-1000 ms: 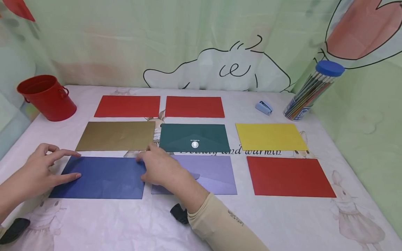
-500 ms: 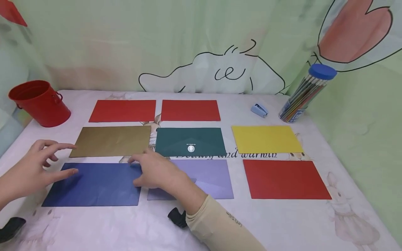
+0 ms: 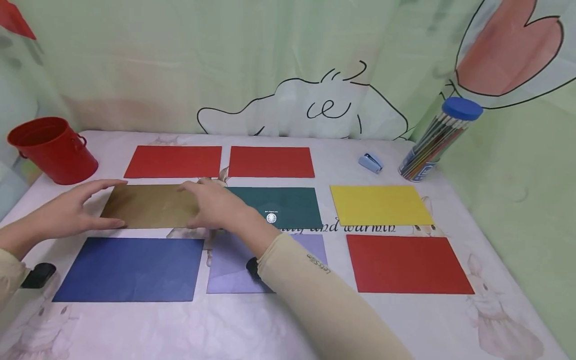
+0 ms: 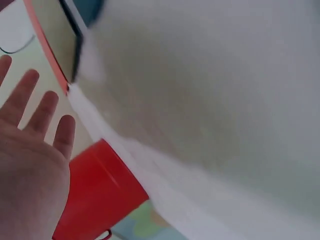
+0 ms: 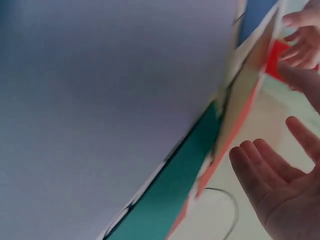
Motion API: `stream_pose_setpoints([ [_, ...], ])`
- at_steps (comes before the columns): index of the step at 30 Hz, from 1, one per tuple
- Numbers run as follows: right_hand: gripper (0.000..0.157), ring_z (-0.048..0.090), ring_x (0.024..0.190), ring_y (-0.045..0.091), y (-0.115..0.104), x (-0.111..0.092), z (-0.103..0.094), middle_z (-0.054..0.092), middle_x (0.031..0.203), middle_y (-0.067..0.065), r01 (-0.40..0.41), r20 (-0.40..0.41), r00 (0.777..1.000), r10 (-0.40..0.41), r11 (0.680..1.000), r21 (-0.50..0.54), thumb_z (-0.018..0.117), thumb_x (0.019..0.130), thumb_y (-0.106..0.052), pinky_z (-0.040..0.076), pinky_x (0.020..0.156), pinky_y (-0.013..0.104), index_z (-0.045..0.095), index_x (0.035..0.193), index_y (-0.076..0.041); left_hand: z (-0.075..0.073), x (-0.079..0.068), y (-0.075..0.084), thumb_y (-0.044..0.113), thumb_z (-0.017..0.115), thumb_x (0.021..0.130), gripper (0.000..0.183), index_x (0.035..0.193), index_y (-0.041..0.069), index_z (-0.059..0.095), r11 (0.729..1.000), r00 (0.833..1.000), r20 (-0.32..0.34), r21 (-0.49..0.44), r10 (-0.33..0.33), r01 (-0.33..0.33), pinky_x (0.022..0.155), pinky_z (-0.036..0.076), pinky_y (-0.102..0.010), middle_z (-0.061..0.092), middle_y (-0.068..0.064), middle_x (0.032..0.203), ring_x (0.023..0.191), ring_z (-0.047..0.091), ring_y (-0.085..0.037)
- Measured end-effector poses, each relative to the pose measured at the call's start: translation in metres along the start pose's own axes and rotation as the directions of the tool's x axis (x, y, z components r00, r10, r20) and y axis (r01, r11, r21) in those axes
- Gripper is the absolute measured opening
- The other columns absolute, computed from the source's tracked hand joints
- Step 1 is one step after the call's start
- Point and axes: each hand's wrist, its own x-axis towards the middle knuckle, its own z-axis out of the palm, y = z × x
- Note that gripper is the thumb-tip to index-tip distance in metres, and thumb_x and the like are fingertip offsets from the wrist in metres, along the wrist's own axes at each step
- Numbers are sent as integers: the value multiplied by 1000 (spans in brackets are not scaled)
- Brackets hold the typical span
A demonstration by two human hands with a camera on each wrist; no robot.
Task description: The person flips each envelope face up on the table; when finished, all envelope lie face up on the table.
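While the gold sheet (image 3: 153, 206) lies flat toward the left edge of the bench (image 3: 180, 330), left hand (image 3: 74, 210) and right hand (image 3: 220, 206), fingers spread, flank its short ends, probably to steady it.

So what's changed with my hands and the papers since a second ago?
Your left hand and right hand moved from the ends of the blue paper, away from you, to the ends of the gold paper; contact there isn't clear. Both papers and the red bucket look unmoved.
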Motion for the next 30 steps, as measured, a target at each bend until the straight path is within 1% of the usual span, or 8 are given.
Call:
stream_pose_setpoints([
  [3,78,41,137,19,7,11,2,54,143,-1,2,46,999,0,999,-38,81,85,-34,41,103,31,44,153,-23,-1,5,-4,36,90,74,108,156,3,28,1000,999,46,6,-18,18,94,26,-81,27,-32,153,138,22,-56],
  [5,81,41,136,18,12,14,3,53,144,-2,-3,77,997,7,999,-53,81,85,-36,41,104,30,41,155,-24,-2,7,-6,38,90,74,109,156,4,27,1000,997,73,8,-23,22,95,26,-81,26,-32,153,139,22,-56],
  [10,89,44,128,13,19,16,4,52,143,-2,-22,108,994,23,1000,-9,84,82,-38,46,93,23,37,157,-26,-3,11,-7,44,89,73,112,158,5,26,1000,993,118,10,-20,19,96,25,-81,28,-30,154,139,22,-55],
  [13,94,43,128,14,19,14,3,51,143,-1,-18,119,993,18,1000,4,86,80,-39,48,89,23,35,158,-28,-5,13,-7,47,88,72,114,158,7,26,1000,992,125,23,-20,17,96,25,-81,28,-29,155,140,22,-54],
  [17,96,37,138,18,18,14,1,48,149,-2,-3,135,991,9,999,-41,85,81,-41,45,99,25,31,159,-29,-6,14,-6,48,89,71,115,158,7,27,999,992,123,29,-17,14,96,26,-80,29,-27,155,139,23,-54],
  [20,94,34,142,19,18,14,1,48,151,-5,13,146,989,0,996,-87,83,83,-43,39,106,27,30,160,-30,-6,15,-6,48,90,70,116,158,7,26,999,992,123,30,-16,12,96,27,-80,28,-27,156,140,23,-54],
  [25,91,36,139,17,18,16,3,51,147,-7,41,159,987,-21,992,-123,80,85,-44,33,110,29,30,160,-30,-5,13,-6,50,92,64,127,160,7,20,999,988,149,34,-28,24,94,30,-78,24,-29,157,139,22,-56],
  [30,90,41,132,16,18,17,4,56,141,-9,80,160,985,-60,989,-123,80,86,-42,29,112,32,30,160,-29,-5,11,-6,49,93,61,129,160,9,22,999,991,133,39,-17,11,94,32,-78,26,-27,156,138,25,-54],
])
